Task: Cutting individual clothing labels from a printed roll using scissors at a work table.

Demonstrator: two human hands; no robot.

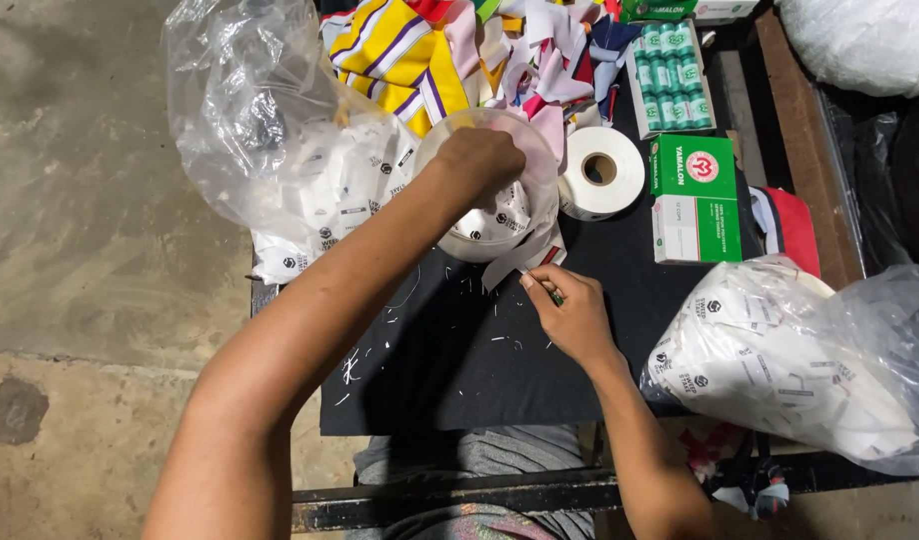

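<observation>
We see a round clear tub (500,215) of white printed labels standing near the back of the black desk (450,370), just beside a roll of white tape (601,172). The left hand (477,160) reaches into the tub from above, its fingers closed on the labels inside. A white label strip (515,262) hangs out over the tub's front rim, and the right hand (570,315) meets its lower end, fingers pinched together on a small dark tool (552,292). Clear bags of labels (780,370) lie to either side. Behind are colourful cloth scraps (420,55) and green boxes (695,198).
</observation>
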